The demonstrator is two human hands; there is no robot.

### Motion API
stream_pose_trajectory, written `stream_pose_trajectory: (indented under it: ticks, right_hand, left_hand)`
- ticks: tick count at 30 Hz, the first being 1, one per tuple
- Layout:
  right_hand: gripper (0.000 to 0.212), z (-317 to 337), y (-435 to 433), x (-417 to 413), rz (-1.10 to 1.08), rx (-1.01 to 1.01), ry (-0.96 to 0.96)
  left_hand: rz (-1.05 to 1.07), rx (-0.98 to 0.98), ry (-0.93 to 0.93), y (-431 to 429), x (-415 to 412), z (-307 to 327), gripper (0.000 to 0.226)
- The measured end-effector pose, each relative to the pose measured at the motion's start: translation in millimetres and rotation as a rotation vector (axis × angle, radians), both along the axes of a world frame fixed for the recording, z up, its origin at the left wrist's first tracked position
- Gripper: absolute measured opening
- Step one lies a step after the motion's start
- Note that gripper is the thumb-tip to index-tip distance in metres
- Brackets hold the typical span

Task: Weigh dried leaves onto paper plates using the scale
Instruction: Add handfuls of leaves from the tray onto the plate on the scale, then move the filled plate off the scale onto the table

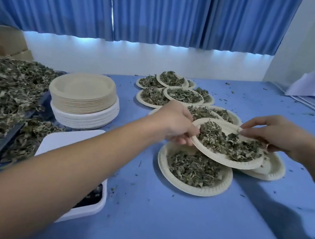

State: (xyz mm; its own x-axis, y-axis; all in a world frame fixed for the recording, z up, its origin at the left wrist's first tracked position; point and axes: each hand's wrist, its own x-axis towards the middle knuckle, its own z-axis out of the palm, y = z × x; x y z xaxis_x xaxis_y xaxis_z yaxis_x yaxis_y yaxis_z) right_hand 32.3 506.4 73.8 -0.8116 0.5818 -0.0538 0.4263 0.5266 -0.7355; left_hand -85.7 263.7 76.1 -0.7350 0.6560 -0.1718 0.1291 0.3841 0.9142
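Note:
My left hand (pixel 174 122) grips the left rim of a paper plate (pixel 225 159) heaped with dried leaves (pixel 227 141). On the far right rim of that plate, my right hand (pixel 276 134) pinches the edge. The plate is tilted and held above another filled plate (pixel 193 189), overlapping it. The white scale (pixel 66 140) lies under my left forearm with nothing visible on its platform; its dark display (pixel 91 196) shows near the front. A large pile of loose dried leaves (pixel 7 89) fills a dark tray at the left.
A stack of unused paper plates (pixel 83 98) stands behind the scale. Several filled plates (pixel 183 95) overlap in a row toward the back of the blue table (pixel 179 221). Another plate (pixel 271 171) lies under the held one at the right. Leaf crumbs dot the table.

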Motion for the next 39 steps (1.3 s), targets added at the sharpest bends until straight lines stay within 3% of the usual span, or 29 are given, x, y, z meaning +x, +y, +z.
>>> stream_pose_trajectory:
  ticks: [11,17,25,32,39]
  right_hand:
    - [0.006,-25.2,16.1,-2.6,-0.002,0.124,0.022]
    - [0.007,-4.6,-6.2,-16.7,0.016,0.301,0.186]
    - [0.006,17.2,-128.7,-92.0,0.415,0.441,0.304]
    - [0.02,18.2,-239.0,-158.7,0.591,0.408,0.433]
    - [0.019,22.5,-296.0,-206.5,0.76,0.539,0.436]
  left_hand:
    - [-0.001,-0.013,-0.016,15.9,11.3,-29.0,0.027]
    - [0.074,0.01,0.067,-0.7,-1.3,-18.1,0.021]
    - [0.24,0.073,0.043,-59.9,-32.2,0.1,0.01]
    - [0.563,0.185,0.282,-141.1,-68.6,21.4,0.013]
    - [0.773,0.301,0.18,-208.7,-104.9,16.2,0.008]
